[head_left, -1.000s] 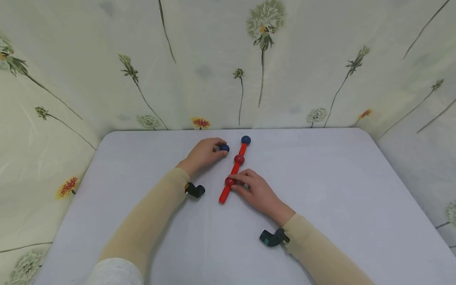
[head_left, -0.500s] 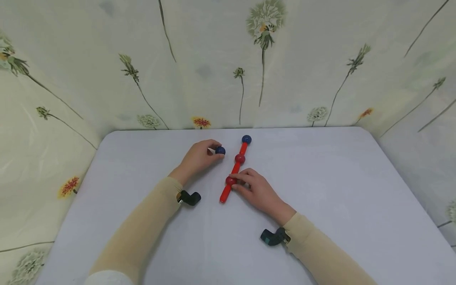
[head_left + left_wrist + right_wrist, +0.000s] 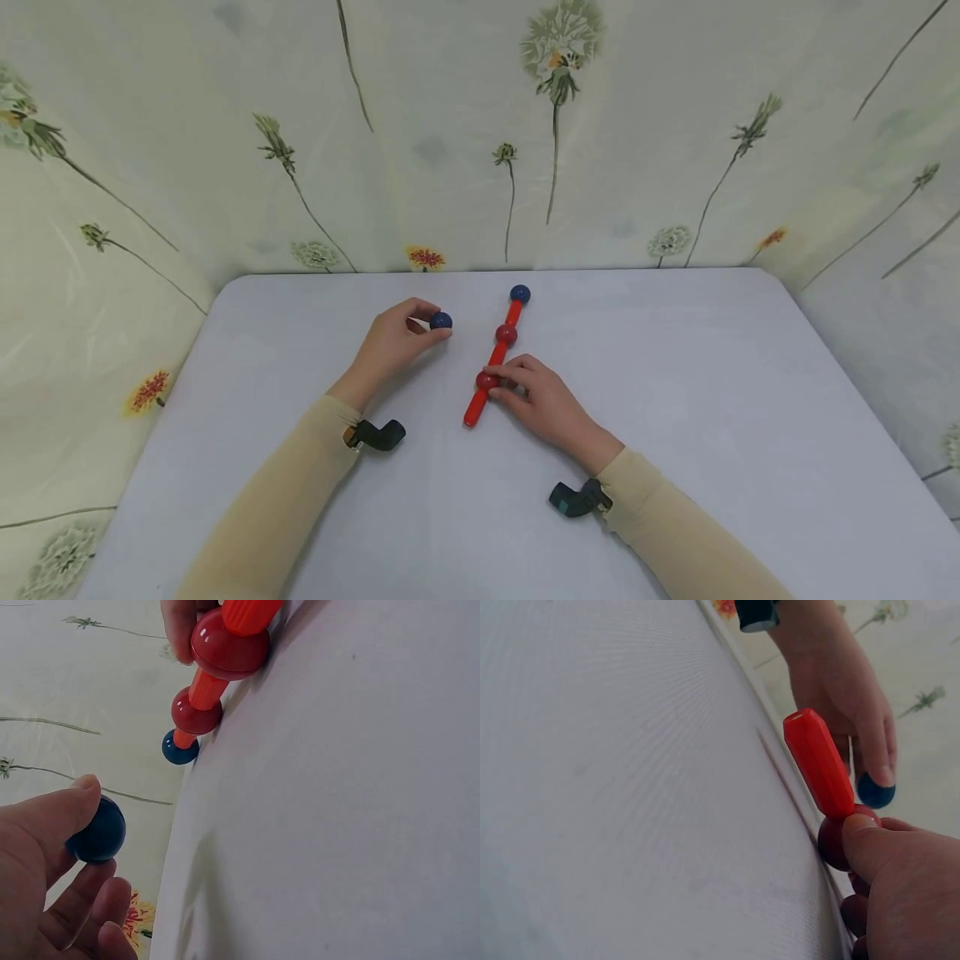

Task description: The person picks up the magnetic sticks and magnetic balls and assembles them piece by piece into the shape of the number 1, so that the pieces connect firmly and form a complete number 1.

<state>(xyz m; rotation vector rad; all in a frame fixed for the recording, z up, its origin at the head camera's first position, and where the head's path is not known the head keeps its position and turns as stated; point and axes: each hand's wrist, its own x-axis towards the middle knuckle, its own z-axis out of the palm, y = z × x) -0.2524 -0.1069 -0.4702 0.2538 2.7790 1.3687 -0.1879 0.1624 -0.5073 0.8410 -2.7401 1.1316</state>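
Observation:
My left hand (image 3: pixel 390 342) pinches a loose blue ball (image 3: pixel 441 321) between thumb and fingers, to the left of a chain of joined pieces. That chain slants over the table: a blue ball (image 3: pixel 520 293) at its far end, then red sticks (image 3: pixel 497 353) alternating with two red balls, and a bare red stick (image 3: pixel 474 408) at the near end. With thumb and fingers, my right hand (image 3: pixel 543 404) grips the nearer red ball (image 3: pixel 487 381). In the left wrist view the loose blue ball (image 3: pixel 101 831) is apart from the chain. The right wrist view shows the bare stick's end (image 3: pixel 799 716).
Under everything lies a white-covered table (image 3: pixel 712 417). A curtain with a dandelion print (image 3: pixel 450 125) surrounds its back and sides. Each wrist wears a small black camera, such as the left wrist's camera (image 3: pixel 380 435).
My left hand has moved left and slightly nearer, taking the loose blue ball away from the chain. The right hand and the chain have stayed in place.

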